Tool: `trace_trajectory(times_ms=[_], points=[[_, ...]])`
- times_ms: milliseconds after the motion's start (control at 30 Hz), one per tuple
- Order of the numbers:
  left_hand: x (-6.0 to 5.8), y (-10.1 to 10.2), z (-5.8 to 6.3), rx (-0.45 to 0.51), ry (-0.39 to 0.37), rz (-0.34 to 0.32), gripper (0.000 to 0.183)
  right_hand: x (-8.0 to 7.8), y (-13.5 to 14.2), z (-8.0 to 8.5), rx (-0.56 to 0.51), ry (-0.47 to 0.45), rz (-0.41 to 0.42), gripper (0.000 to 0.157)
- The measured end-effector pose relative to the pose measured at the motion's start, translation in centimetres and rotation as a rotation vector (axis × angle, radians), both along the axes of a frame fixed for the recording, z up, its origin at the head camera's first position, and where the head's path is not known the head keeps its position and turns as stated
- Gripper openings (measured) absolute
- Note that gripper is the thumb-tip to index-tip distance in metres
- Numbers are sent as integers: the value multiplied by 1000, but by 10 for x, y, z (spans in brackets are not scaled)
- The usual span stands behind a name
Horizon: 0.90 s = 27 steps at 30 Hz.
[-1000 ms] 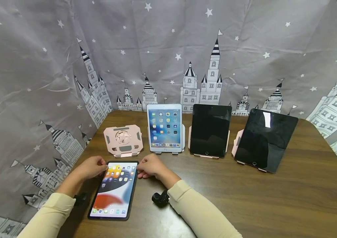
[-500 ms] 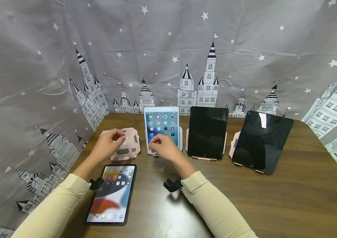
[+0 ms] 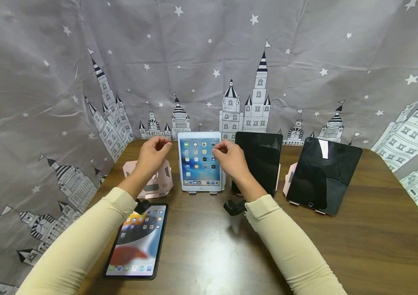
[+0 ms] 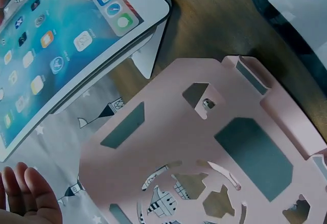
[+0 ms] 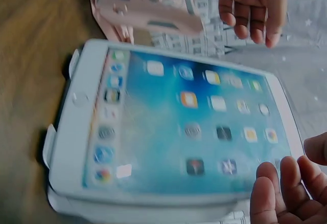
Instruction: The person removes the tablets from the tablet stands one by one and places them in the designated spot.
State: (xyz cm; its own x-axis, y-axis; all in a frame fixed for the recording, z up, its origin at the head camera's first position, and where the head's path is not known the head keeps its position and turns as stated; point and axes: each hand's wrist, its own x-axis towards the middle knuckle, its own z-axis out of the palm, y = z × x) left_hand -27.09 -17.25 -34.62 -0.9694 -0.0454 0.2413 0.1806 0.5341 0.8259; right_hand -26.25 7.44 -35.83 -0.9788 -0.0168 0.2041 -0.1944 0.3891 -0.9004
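Note:
A white tablet (image 3: 199,159) with a lit screen of app icons leans upright on a white stand (image 5: 51,147). My left hand (image 3: 153,153) is raised just left of its upper part, with fingers loosely bent and holding nothing. On the other side, my right hand (image 3: 232,159) overlaps the tablet's right edge in the head view. Its fingertips (image 5: 291,175) are right at the tablet's upper corner in the right wrist view. Partly behind my left forearm stands a pink stand (image 4: 168,132) with cut-outs and grey pads. In front lies a black-framed tablet (image 3: 138,241), screen lit.
To the right, two black tablets with dark screens, an upright one (image 3: 258,157) and a tilted one (image 3: 325,176), lean on pink stands. A grey curtain (image 3: 194,53) with printed castles hangs behind the wooden table (image 3: 378,237).
Both hands have left the black-framed tablet's top edge and moved up and away to either side of the white tablet. The black-framed tablet remains lying on the table.

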Motion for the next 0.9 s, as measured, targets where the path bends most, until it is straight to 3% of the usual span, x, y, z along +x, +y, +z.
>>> trace_trajectory(times_ms=[200,500,900], points=[[-8,8,-4,22,-34,21,25,-9,14,7,39,26,-46,12],[-16,13,-5,1,-37,39,26,-16,19,12,192,99,-71,12],[-20,19,-5,-16,-78,12,29,-23,12,5,251,119,-104,14]])
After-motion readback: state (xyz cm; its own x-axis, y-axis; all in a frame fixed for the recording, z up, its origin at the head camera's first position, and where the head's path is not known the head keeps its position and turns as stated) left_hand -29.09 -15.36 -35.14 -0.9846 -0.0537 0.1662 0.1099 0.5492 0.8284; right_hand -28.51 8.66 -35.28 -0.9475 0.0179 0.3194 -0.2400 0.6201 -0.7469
